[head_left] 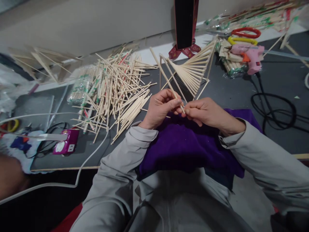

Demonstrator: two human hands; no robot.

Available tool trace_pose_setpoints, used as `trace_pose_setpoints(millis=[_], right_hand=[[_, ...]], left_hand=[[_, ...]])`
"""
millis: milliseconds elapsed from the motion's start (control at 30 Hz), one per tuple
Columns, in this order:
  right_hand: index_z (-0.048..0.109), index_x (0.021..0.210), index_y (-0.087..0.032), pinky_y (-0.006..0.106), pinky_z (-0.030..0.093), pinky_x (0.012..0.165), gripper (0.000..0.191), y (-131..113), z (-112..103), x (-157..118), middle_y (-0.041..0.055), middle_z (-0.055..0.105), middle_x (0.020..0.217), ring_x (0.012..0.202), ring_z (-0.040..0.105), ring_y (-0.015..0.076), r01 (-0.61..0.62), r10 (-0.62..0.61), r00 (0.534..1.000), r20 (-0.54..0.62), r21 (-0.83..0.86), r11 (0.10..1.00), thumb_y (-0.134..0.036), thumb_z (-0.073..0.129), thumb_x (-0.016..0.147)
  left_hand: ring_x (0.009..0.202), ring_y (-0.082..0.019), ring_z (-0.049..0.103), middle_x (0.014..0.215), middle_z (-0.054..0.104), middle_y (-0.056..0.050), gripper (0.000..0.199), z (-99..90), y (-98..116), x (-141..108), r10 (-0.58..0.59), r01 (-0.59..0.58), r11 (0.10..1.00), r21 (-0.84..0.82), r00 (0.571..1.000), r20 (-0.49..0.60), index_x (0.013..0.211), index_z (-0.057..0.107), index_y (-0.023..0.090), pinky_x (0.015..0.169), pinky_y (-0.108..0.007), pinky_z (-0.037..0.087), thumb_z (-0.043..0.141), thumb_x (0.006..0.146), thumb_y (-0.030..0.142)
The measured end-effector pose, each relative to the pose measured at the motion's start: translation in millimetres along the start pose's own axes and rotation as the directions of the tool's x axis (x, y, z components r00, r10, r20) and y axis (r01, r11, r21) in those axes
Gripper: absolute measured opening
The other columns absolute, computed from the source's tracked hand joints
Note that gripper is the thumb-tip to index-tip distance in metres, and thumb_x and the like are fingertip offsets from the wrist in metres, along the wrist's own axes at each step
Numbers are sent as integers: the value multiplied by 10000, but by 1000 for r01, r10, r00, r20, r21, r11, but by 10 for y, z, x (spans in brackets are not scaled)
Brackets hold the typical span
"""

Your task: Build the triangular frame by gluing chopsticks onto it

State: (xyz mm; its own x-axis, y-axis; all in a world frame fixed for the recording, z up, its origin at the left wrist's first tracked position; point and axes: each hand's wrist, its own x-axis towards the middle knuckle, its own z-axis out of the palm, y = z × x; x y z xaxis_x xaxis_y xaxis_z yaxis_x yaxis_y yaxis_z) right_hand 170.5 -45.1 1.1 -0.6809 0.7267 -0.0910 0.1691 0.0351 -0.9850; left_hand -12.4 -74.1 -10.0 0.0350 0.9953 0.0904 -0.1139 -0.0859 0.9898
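Both my hands meet above a purple cloth at the table's front edge. My left hand is closed round a wooden stick, which slants up and to the left. The fingertips of my right hand pinch the lower end of the same stick. Just beyond my hands stands a frame of sticks fanned in a twisted row. Left of my hands lies a big loose pile of wooden sticks, with a more even row of sticks at its near side.
A pink glue gun lies at the right by red-handled scissors and a black cable. A dark phone-like device stands behind the frame. At left are a magenta power socket, a white cable and another person's blurred hand.
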Motion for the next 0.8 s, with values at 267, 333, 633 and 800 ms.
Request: trace_pose_setpoints(millis=[267, 333, 633, 800], right_hand=[[644, 687, -169, 220, 284, 405, 196, -97, -131, -88, -35, 512, 517, 400, 401, 57, 102, -92, 986, -139, 64, 993, -219, 530, 839], [641, 697, -168, 215, 268, 392, 185, -104, -165, -111, -27, 527, 564, 409, 389, 50, 124, -97, 982, -161, 166, 978, -228, 547, 843], [612, 770, -162, 186, 221, 328, 93, -111, -128, -34, -32, 543, 622, 384, 332, 28, 5, 41, 996, -79, 509, 861, -246, 647, 791], [638, 754, -153, 182, 269, 332, 71, -48, -110, -8, -41, 545, 575, 375, 382, 36, 80, 20, 976, -215, 443, 893, -211, 607, 781]], left_hand=[[519, -95, 642, 684, 656, 27, 294, 219, 360, 275, 18, -22, 999, 46, 996, 83, 752, 606, 183, 484, -214, 528, 806, 744, 398], [514, -96, 638, 665, 645, 34, 277, 282, 424, 333, 45, -51, 997, 49, 993, 114, 759, 612, 187, 478, -216, 527, 789, 763, 400], [564, -115, 676, 758, 694, -6, 300, 325, 438, 404, 28, -28, 1000, -2, 990, 141, 853, 618, 191, 451, -201, 523, 777, 769, 432], [565, -86, 658, 795, 709, -11, 317, 219, 356, 461, 50, -43, 998, -56, 990, 130, 863, 624, 188, 469, -174, 512, 790, 747, 432]])
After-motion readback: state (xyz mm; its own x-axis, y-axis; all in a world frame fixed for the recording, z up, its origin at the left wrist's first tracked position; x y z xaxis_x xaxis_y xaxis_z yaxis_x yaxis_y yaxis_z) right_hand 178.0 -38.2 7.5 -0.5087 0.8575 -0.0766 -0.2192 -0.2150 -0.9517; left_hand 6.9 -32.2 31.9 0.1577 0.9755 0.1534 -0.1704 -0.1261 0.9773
